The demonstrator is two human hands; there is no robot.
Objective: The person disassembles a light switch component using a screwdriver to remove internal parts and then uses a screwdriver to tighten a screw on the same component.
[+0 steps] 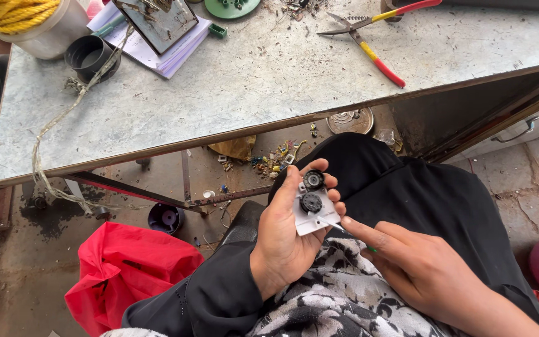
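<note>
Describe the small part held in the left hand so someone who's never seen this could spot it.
Look below the grey metal workbench, over the person's dark-clothed lap. The left hand cradles a small white plastic plate. It alone carries two black toothed wheels, one above the other, while the right hand pokes a thin tool at it.

Grey metal table (269, 81) spans the upper view. Red-and-yellow-handled pliers (369, 43) lie at one o'clock. Yellow rope coil (14, 12) on a pale container and a black cup (88, 56) sit at eleven o'clock, papers (169, 56) beside them. Red bag (126, 268) on the floor at eight o'clock. Small debris (269, 159) litters the floor under the table.
</note>
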